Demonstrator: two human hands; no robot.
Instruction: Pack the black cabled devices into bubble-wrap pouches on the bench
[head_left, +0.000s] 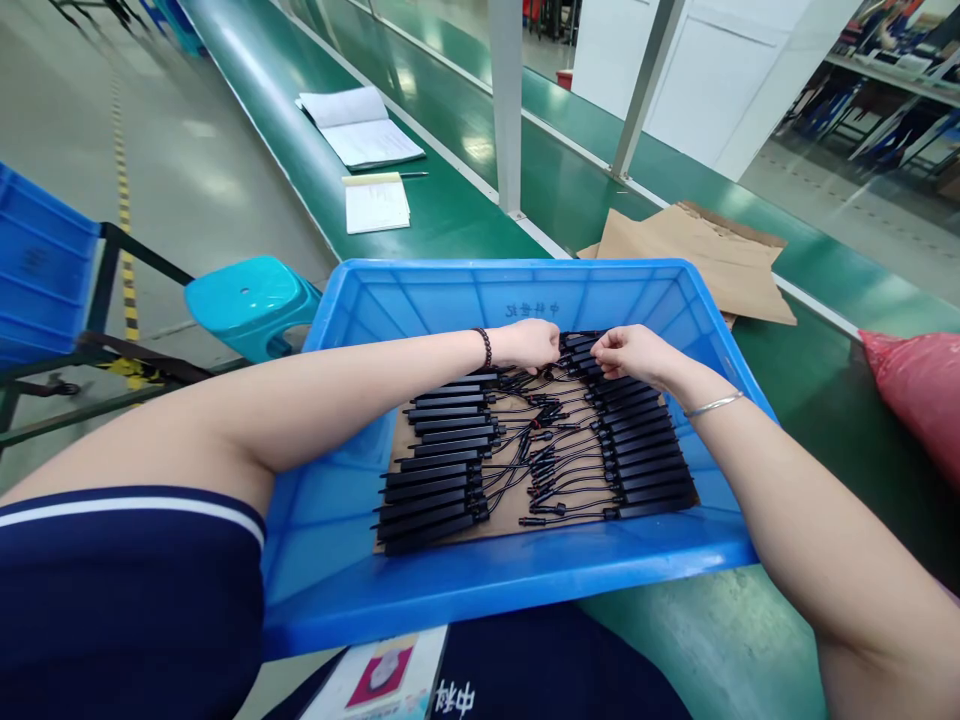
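Crate (510,592), blue plastic, sits in front of the seated or standing person (posture not determinable), beside the green bench (457,200). Contents: black rectangular units laid in two rows, a left row (431,495) and a right row (649,450), on a brown cardboard sheet (504,518). Thin black leads (566,485) run inward from both rows; those on the left cross and tangle near the middle, those on the near right lie more nearly parallel. Both hands are over the far part of the crate. Left hand (534,345): fingers curled, tips pointing down by the lead ends; what, if anything, is pinched there cannot be told. Right hand (631,352): above the far end of the right row, thumb and forefinger close together; whether they meet on a lead cannot be told. Step in hand, as judged: handling or arranging units and leads at the far end, both hands working near each other. Next move, by the same judgement, calls for a fingertip grip on a single lead or unit, with neighbouring leads kept free so that the nearby units are not dragged out of line.
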